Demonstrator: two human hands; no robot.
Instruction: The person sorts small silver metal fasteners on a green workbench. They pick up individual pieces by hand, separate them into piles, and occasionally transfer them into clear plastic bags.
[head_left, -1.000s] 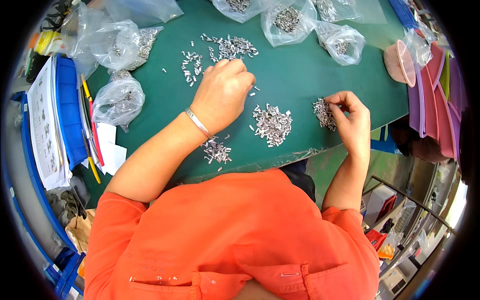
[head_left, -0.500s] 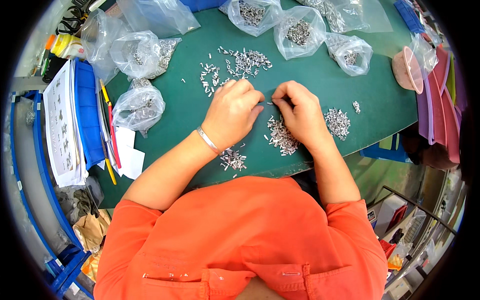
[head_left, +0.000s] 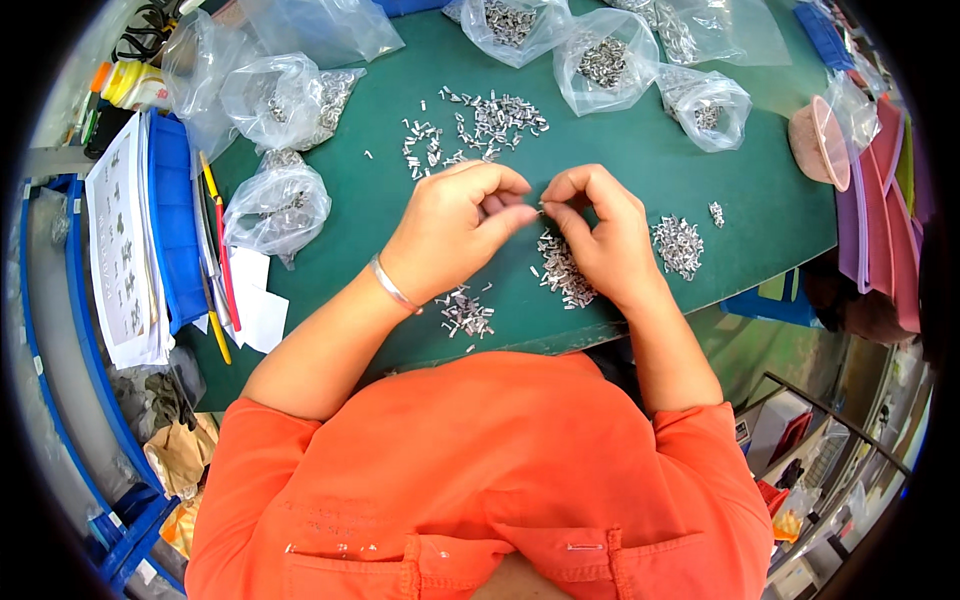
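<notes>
My left hand (head_left: 452,218) hovers over the green table with thumb and index fingertip apart and the other fingers curled; nothing shows between them. Facing it, my right hand (head_left: 602,228) pinches a small silvery metal part (head_left: 542,209) between thumb and index finger. Partly under the right hand lies a pile of small metal parts (head_left: 566,275). A smaller heap of parts (head_left: 467,314) is near my left wrist. Beyond my hands a looser spread of parts (head_left: 500,120) covers the table, and another pile (head_left: 678,247) sits right of my right hand.
Clear plastic bags of metal parts (head_left: 605,65) stand along the far side, others (head_left: 280,205) at the left. A pink tub (head_left: 818,145) is at the right edge. Papers and a blue bin (head_left: 180,225) stand left, beside pens (head_left: 226,265). The green table (head_left: 400,345) has its front edge near my body.
My left hand has shifted slightly left and its thumb and index finger have spread apart. My right hand stays nearly in place, still pinching.
</notes>
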